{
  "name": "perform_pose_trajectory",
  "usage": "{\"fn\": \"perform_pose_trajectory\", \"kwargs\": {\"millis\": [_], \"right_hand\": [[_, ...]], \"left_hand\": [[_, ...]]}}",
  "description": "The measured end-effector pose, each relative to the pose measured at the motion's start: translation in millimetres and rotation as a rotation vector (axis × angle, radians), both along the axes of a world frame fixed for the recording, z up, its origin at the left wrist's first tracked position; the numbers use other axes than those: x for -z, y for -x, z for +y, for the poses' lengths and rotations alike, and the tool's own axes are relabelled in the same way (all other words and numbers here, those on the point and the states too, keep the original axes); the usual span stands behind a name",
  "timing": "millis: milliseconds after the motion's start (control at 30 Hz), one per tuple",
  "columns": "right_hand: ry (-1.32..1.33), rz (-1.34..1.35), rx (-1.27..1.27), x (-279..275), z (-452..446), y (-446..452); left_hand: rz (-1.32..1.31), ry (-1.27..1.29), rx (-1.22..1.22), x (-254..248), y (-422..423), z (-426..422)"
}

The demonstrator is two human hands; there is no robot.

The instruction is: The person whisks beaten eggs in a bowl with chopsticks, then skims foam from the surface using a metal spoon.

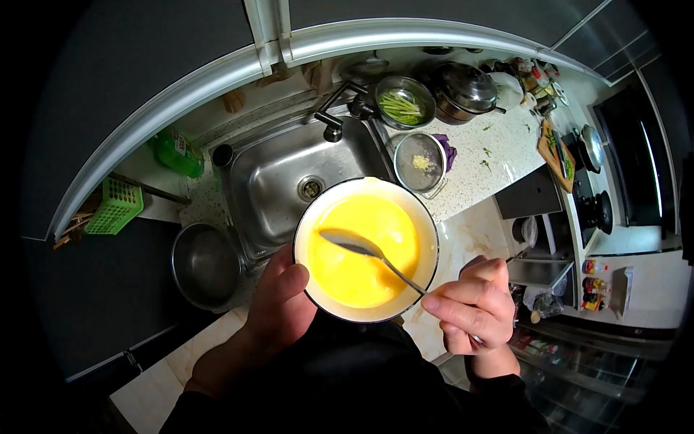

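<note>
A white bowl with a dark rim point(431, 217) is held up in front of me, between the counter and my body. My left hand point(280, 300) grips its left side, thumb over the rim. Inside lies bright yellow liquid point(369, 278) that looks like beaten egg. My right hand point(477, 307) is closed round the handle of a metal spoon point(353, 244). The spoon's bowl sits over or at the surface of the liquid, its handle crossing the right rim.
Behind the bowl is a steel sink point(271, 166) with a black faucet point(332, 123). On the counter stand a pan of green stalks point(402, 108), a lidded pot point(463, 90) and a bowl with chopped pale bits point(421, 160). A steel basin point(206, 266) is at left, a cutting board point(555, 155) at right.
</note>
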State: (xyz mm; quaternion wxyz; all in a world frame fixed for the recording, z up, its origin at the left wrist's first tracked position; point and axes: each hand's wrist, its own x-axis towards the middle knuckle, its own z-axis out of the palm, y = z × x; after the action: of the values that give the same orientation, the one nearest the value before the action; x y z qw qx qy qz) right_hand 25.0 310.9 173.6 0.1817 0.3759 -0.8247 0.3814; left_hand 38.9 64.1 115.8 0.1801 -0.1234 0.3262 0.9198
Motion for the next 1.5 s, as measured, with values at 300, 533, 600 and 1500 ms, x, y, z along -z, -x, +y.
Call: {"fn": "perform_pose_trajectory", "kwargs": {"millis": [300, 533, 600, 1500], "right_hand": [[0.066, -0.074, -0.095, -3.3, 6.1, -10.4], [0.093, -0.035, 0.043, -13.3, 19.5, -17.5], [0.061, 0.009, 0.105, -13.7, 19.6, -18.1], [0.149, -0.136, -0.075, -10.9, 17.3, -7.3]], "left_hand": [[-0.030, 0.039, -0.003, -2.3, 2.2, -1.4], [-0.003, 0.008, -0.009, -2.1, 2.5, -0.9], [-0.008, 0.004, -0.005, -0.7, 1.9, -0.4], [-0.028, 0.048, 0.000, -8.7, 2.7, -0.6]]}}
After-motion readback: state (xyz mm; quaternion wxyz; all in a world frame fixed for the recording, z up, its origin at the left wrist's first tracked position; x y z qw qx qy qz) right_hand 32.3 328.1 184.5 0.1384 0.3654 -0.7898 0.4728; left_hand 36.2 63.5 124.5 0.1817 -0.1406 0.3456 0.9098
